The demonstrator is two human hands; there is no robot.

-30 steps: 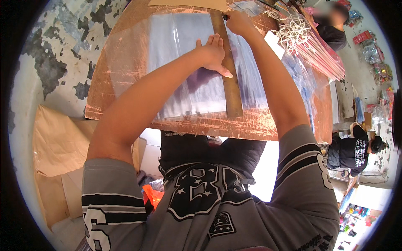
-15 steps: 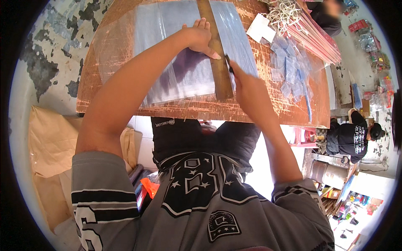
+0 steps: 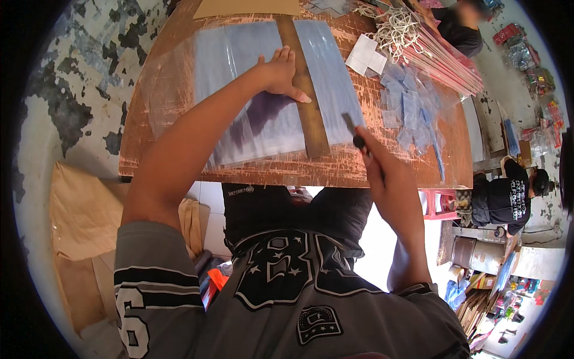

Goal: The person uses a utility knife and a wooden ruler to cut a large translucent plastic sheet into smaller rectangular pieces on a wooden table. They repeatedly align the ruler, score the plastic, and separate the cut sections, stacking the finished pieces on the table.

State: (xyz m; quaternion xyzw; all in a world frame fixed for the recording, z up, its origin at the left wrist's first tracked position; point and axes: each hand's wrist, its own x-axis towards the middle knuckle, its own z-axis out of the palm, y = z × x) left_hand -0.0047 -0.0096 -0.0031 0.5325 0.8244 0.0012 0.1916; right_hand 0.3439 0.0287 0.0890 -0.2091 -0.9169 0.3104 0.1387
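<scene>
Table: brown top, heavily scuffed; stack of clear plastic sheets flat near the middle; tan board at far edge; right side has white paper, loose small plastic pieces, pink bundle with tangled white cords.

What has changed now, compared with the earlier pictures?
The right hand, still holding the knife, has moved back, from the far end of the brown bar to the right of its near end. Unchanged: the left hand lies on the bar, over the plastic sheet.
</scene>
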